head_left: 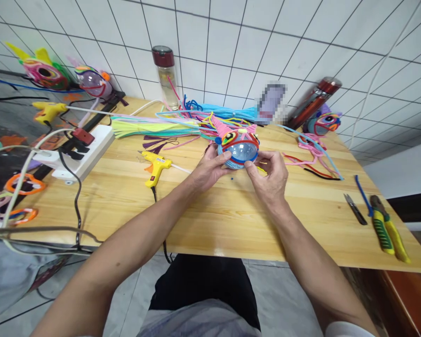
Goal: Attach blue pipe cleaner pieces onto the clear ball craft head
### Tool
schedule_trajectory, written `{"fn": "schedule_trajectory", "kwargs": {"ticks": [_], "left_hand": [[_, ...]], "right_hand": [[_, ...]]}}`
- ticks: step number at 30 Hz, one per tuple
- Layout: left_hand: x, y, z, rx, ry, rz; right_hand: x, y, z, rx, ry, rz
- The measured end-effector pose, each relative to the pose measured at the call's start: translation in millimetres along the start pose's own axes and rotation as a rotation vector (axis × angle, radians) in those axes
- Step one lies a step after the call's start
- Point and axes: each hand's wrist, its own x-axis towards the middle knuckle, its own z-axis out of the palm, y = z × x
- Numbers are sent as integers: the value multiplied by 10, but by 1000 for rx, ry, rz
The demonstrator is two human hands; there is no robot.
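Between my two hands is a round, clear ball-shaped figure (pixel 243 151) wrapped in pipe cleaners, with pink pointed ears, a green and yellow eye and a blue and red band around its clear front. My left hand (pixel 212 168) grips its left side, thumb on the front rim. On the right, my right hand (pixel 269 175) holds the lower edge with thumb and fingers. A yellow hot glue gun (pixel 156 167) lies to the left of my left hand, a white glue stick in its back end. Behind the figure spreads a pile of coloured pipe cleaners (pixel 157 127).
A white power strip (pixel 86 154) with plugs and cords lies at left. Pliers (pixel 386 229) and small snips (pixel 355 209) rest at right. A glass bottle (pixel 166 79) and a dark red flask (pixel 315 103) stand by the tiled wall. More figures (pixel 44 70) sit at back left.
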Motion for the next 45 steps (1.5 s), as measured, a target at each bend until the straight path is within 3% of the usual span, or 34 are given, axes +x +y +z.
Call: {"fn": "schedule_trajectory", "kwargs": {"ticks": [45], "left_hand": [[31, -27, -53, -18, 28, -19]], "right_hand": [[13, 64, -6, 41, -60, 61]]}}
